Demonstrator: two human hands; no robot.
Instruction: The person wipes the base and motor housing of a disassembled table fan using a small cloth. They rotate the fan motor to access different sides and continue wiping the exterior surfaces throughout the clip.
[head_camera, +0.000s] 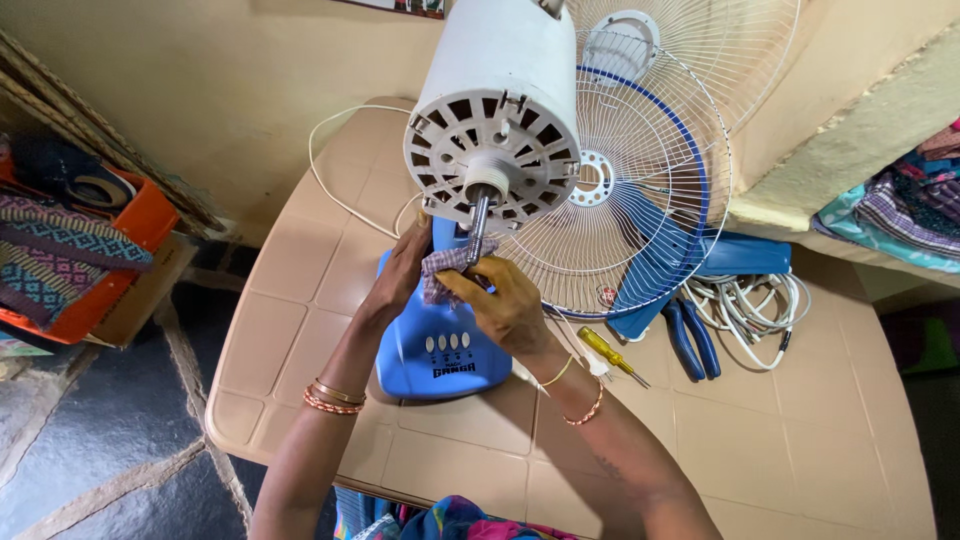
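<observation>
A white fan motor housing (497, 110) stands on a blue base (438, 345) in the middle of a beige plastic table (800, 440), its bare metal shaft (478, 225) pointing towards me. My right hand (505, 305) pinches a small checked cloth (440, 270) against the lower end of the shaft. My left hand (405, 265) reaches in from the left, its fingers on the same cloth just under the motor. Bangles sit on both wrists.
A white wire guard with a blue rim (625, 185) leans behind the motor. Blue fan blades (700, 265), blue-handled pliers (692, 340), a yellow-handled screwdriver (610, 355) and a coiled white cable (745, 300) lie to the right. An orange crate (130, 235) sits at the left.
</observation>
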